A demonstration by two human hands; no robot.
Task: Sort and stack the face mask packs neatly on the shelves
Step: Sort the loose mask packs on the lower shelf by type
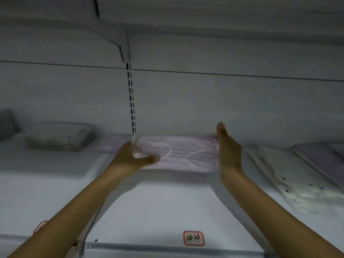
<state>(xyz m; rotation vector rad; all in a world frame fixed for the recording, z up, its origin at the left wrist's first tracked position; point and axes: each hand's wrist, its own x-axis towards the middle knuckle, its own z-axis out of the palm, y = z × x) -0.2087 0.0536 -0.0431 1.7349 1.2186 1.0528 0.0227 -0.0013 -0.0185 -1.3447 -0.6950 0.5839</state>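
A pale purple face mask pack [178, 155] with white ear loops lies on the white shelf [158, 205], near the back wall. My left hand [132, 157] holds its left end, thumb on top of the clear wrapping. My right hand [229, 149] stands flat against the pack's right end, fingers straight. Another purple pack [111, 144] lies just behind my left hand, partly hidden by it.
A grey mask pack stack [59, 135] sits at the left of the shelf. A fanned pile of white and purple packs [301, 175] lies at the right. A slotted upright [131, 99] runs up the back wall. A red-edged label [193, 238] marks the shelf front.
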